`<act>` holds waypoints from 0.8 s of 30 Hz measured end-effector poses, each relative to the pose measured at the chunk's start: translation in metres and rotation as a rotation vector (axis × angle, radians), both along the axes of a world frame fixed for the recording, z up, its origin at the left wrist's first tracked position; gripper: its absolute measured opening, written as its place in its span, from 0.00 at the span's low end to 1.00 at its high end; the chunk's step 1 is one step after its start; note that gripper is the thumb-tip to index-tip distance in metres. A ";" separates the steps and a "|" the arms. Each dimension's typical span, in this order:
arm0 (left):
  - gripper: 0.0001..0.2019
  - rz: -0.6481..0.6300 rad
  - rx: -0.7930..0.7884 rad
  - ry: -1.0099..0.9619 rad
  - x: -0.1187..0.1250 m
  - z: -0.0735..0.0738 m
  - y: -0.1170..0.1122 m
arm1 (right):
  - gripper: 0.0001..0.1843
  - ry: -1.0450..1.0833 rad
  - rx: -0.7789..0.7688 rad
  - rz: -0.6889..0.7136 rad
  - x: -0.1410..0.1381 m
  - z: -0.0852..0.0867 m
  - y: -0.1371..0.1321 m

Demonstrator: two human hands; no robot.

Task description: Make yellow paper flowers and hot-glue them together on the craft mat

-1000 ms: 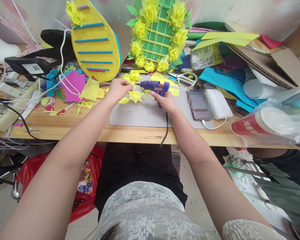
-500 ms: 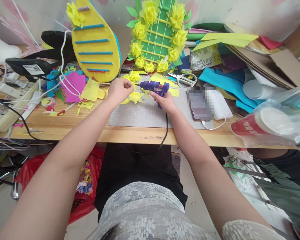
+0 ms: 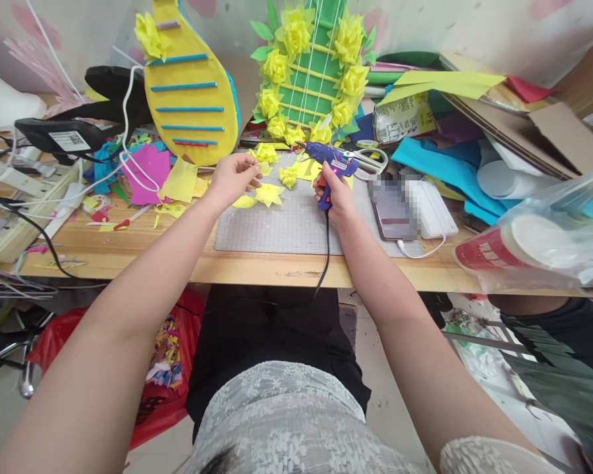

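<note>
My right hand (image 3: 337, 197) is wrapped round the handle of a blue hot-glue gun (image 3: 332, 162), its nozzle pointing left and up toward the green felt guitar (image 3: 316, 72) ringed with yellow paper flowers. My left hand (image 3: 231, 178) hovers over the grey cutting mat (image 3: 277, 227) with fingers curled in a pinch; what they hold, if anything, is too small to name. Loose yellow paper flowers lie just beside it: one (image 3: 269, 193) on the mat, another (image 3: 289, 176) near the glue gun, a third (image 3: 265, 153) further back.
A yellow felt instrument shape (image 3: 190, 99) leans at the back left. Scissors (image 3: 368, 158), a phone (image 3: 393, 210) and a white power bank (image 3: 432, 204) lie right of the mat. Felt sheets, cardboard and a bagged red cup (image 3: 494, 253) crowd the right. Cables and scraps cover the left.
My right hand has swung the glue gun right and back, away from my left hand. My left hand has lowered slightly, and a yellow flower now lies between the two hands.
</note>
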State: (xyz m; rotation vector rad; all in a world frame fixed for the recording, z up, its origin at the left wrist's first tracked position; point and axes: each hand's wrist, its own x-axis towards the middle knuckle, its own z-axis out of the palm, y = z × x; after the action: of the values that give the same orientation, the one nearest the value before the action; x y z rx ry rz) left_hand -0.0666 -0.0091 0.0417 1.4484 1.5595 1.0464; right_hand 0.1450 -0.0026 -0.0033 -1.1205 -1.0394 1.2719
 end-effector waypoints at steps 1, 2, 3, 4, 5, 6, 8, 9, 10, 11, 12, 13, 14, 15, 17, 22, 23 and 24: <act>0.05 -0.004 -0.027 -0.017 0.000 0.002 -0.001 | 0.27 0.001 -0.004 -0.006 0.000 0.000 0.000; 0.06 -0.005 -0.045 -0.029 0.001 0.004 -0.003 | 0.28 0.004 -0.008 -0.009 0.000 0.000 0.001; 0.07 -0.001 -0.054 -0.038 0.002 0.006 -0.004 | 0.28 0.010 -0.011 -0.011 0.000 0.000 0.001; 0.07 0.006 -0.058 -0.044 0.002 0.008 -0.005 | 0.28 0.018 -0.015 -0.012 0.000 0.000 0.001; 0.08 0.013 -0.057 -0.052 0.003 0.009 -0.006 | 0.27 0.026 -0.020 -0.013 0.000 0.000 0.001; 0.09 0.016 -0.055 -0.061 0.003 0.010 -0.007 | 0.27 0.035 -0.026 -0.011 0.001 0.000 0.000; 0.10 0.012 -0.038 -0.082 0.003 0.011 -0.008 | 0.27 0.055 -0.034 -0.009 0.001 0.000 0.000; 0.10 0.011 -0.022 -0.089 0.003 0.011 -0.008 | 0.27 0.062 -0.037 -0.010 0.001 0.000 0.000; 0.10 0.011 -0.006 -0.093 0.003 0.011 -0.008 | 0.27 0.066 -0.039 -0.010 0.001 0.000 0.001; 0.10 0.014 0.010 -0.094 0.003 0.010 -0.007 | 0.27 0.066 -0.039 -0.010 0.001 -0.001 0.001; 0.10 0.021 0.026 -0.092 0.003 0.009 -0.007 | 0.27 0.061 -0.039 -0.010 0.001 -0.001 0.001; 0.10 0.031 0.043 -0.089 0.003 0.008 -0.006 | 0.27 0.054 -0.037 -0.008 0.001 -0.001 0.001; 0.10 0.041 0.063 -0.085 0.003 0.006 -0.004 | 0.27 0.045 -0.034 -0.005 0.001 -0.001 0.001; 0.10 0.052 0.086 -0.081 0.003 0.005 -0.003 | 0.27 0.038 -0.029 -0.001 0.001 -0.001 0.001; 0.11 0.067 0.136 -0.069 0.002 0.001 -0.001 | 0.26 0.025 -0.021 0.003 0.002 -0.001 0.001; 0.09 0.044 0.199 0.025 -0.002 -0.003 -0.002 | 0.27 0.048 -0.018 -0.003 0.001 -0.002 0.002; 0.09 0.038 0.208 0.054 -0.003 -0.003 -0.003 | 0.27 0.057 -0.019 -0.006 0.001 -0.002 0.002; 0.09 0.030 0.216 0.077 -0.003 -0.004 -0.003 | 0.27 0.063 -0.020 -0.009 0.001 -0.002 0.002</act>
State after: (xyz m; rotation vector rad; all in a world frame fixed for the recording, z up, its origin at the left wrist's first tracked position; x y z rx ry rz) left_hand -0.0698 -0.0123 0.0381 1.6321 1.5642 1.2204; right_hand 0.1464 -0.0008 -0.0051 -1.0927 -0.9759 1.3046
